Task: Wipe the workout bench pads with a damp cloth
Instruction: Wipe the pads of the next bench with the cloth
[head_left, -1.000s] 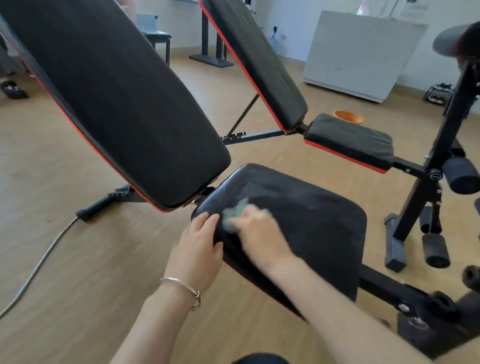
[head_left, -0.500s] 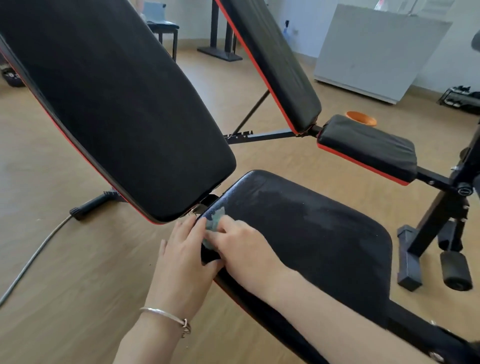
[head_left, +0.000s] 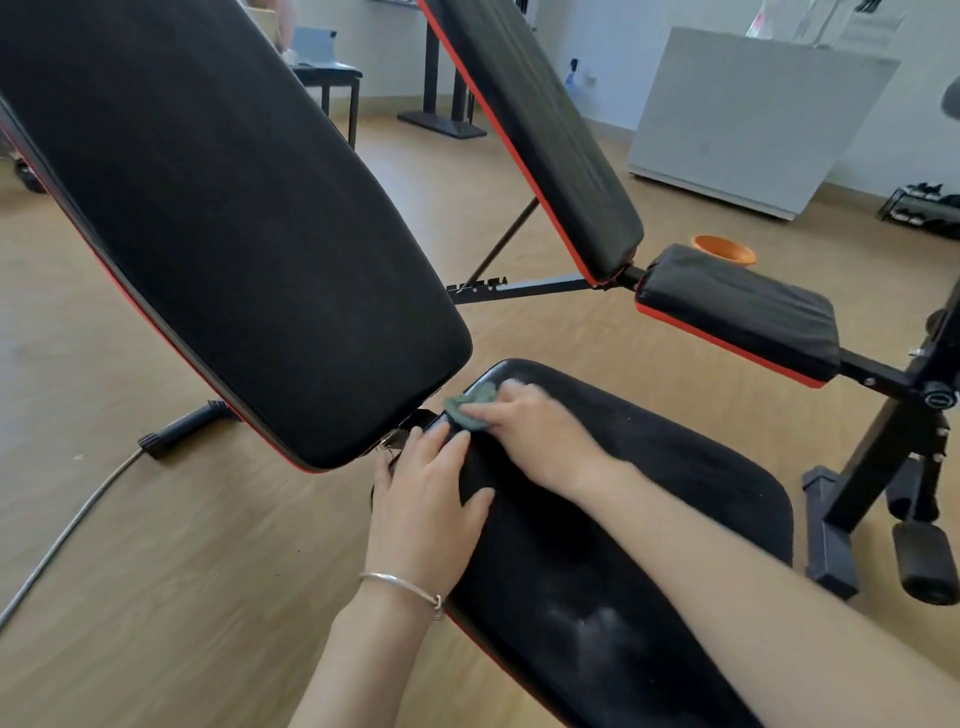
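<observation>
A black seat pad (head_left: 649, 493) with red trim fills the lower middle, with damp streaks on it. Above it slopes the big black back pad (head_left: 234, 234). My right hand (head_left: 540, 436) presses a small green-grey cloth (head_left: 470, 405) onto the seat pad's far left corner, close to the hinge. My left hand (head_left: 428, 499), with a silver bracelet on the wrist, lies flat with fingers spread on the seat pad's left edge, just below the cloth.
A second bench stands behind with its own back pad (head_left: 540, 135) and seat pad (head_left: 737, 312). An orange bowl (head_left: 724, 249) sits on the wooden floor. Black frame and foam rollers (head_left: 924, 561) at right, grey cable (head_left: 67, 525) at left, white cabinet (head_left: 748, 114) at the back.
My right hand has slid the cloth up along the seat pad's left edge to its far corner. My left hand stayed on the pad's edge. The view moved closer.
</observation>
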